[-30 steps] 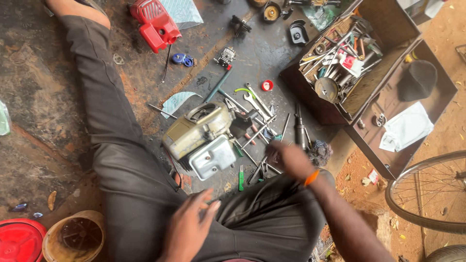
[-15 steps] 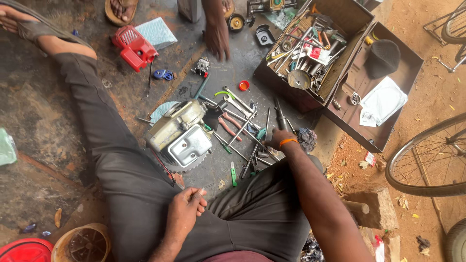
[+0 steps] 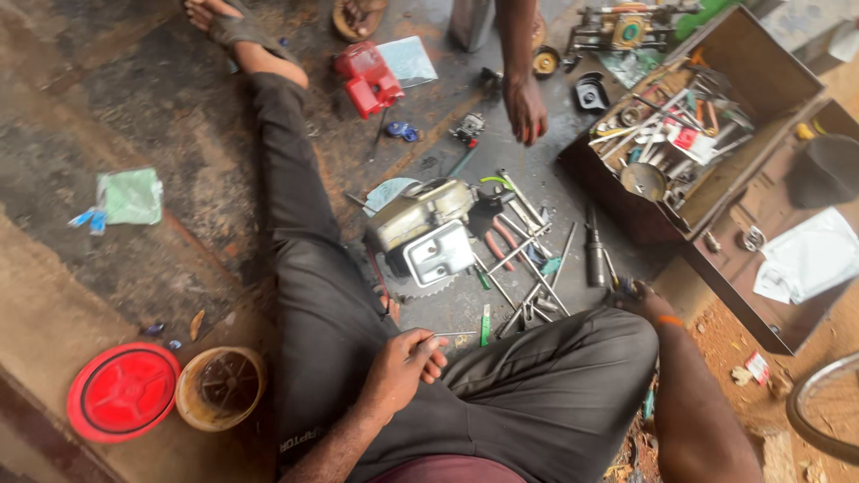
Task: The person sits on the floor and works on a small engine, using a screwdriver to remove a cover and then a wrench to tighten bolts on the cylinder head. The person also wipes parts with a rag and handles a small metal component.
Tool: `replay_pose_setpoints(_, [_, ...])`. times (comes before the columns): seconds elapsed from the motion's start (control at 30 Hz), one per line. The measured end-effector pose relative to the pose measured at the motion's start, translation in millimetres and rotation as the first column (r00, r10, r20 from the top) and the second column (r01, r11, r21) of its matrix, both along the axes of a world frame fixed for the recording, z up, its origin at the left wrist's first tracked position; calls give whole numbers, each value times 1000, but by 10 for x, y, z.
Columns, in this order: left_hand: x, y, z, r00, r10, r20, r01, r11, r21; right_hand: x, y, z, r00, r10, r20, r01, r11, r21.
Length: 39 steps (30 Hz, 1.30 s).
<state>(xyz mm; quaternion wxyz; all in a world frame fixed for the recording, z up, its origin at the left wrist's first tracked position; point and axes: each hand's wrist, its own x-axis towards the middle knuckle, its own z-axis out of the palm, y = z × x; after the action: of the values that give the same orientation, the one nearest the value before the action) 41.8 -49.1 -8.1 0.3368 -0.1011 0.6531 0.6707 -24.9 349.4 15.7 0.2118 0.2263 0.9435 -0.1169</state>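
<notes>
While your left hand [image 3: 407, 358] pinches a thin rod [image 3: 456, 334] on your lap, your right hand [image 3: 637, 300], fingers hidden, reaches the tools [image 3: 528, 259]; the engine [image 3: 425, 228] lies untouched just beyond, work barely begun.

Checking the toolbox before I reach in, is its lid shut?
No, the toolbox lies wide open, with its tools showing inside.

Red lid [image 3: 123, 391] sits just left of the tan bucket [image 3: 222, 386], and there's a pale green cloth [image 3: 131, 196] well above them. Dark grey trousers [image 3: 501, 394], orange wristband [image 3: 668, 320], bright red casing [image 3: 369, 79] way up top.
</notes>
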Motion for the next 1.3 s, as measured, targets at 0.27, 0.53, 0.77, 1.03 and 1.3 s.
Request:
replay_pose_setpoints(0.27, [17, 154, 357, 975, -141, -173, 111, 978, -175, 412, 131, 247, 786, -452, -423, 98, 765, -636])
replay_pose_setpoints(0.53, [-64, 368, 726, 765, -359, -534, 126, 897, -424, 965, -1523, 344, 889, 318, -329, -453, 708, -541])
replay_pose_setpoints(0.77, [-40, -380, 652, 797, -162, -582, -53, 941, -335, 911, -1407, 197, 767, 412, -492, -610, 705, -362])
replay_pose_setpoints(1.03, [155, -251, 57, 988, 136, -72, -125, 983, 135, 1009, -2102, 112, 810, 62, -583, -533, 492, -689])
replay_pose_setpoints(1.3, [228, -291, 243, 991, 6, -132, -22, 993, -117, 1070, -1894, -104, 869, -203, -451, -298, 513, -805])
